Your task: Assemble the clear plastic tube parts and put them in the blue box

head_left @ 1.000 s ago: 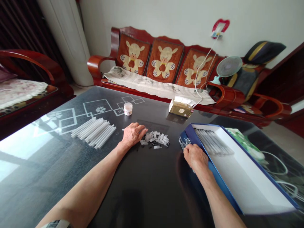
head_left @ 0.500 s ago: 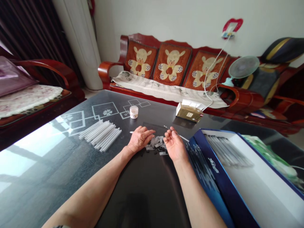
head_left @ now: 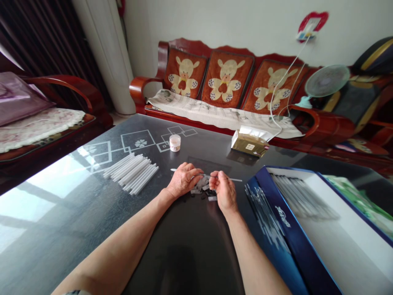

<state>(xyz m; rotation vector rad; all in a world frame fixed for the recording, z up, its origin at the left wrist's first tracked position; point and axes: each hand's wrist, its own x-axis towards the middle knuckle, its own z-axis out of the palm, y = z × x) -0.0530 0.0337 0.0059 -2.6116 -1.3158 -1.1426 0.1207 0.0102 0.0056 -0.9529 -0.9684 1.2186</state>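
Over the middle of the dark table, my left hand (head_left: pixel 185 180) is closed around a white pen barrel (head_left: pixel 173 169), whose pointed end sticks out to the left. Close by on the right, my right hand (head_left: pixel 223 190) pinches a thin pen refill (head_left: pixel 236 180). The refill's tail extends to the right, and its front end reaches toward my left fingers. Whether it has entered the barrel is hidden by the fingers. Beneath and between both hands lies a heap of small clear and black pieces (head_left: pixel 204 186). A row of white pen barrels (head_left: pixel 132 172) is on the left.
To the right, thin refills (head_left: pixel 267 217) lie on a blue panel beside a blue-and-white box (head_left: pixel 337 241) that holds several clear-looking sticks (head_left: pixel 301 196). A small round tub (head_left: pixel 175 143) and a tissue box (head_left: pixel 250 142) stand farther back. Behind the table is a wooden sofa (head_left: pixel 144 88).
My right hand has brought the refill down and leftward to my left fingers, and it now lies almost level. My left hand keeps its barrel. The whole view has shifted slightly.
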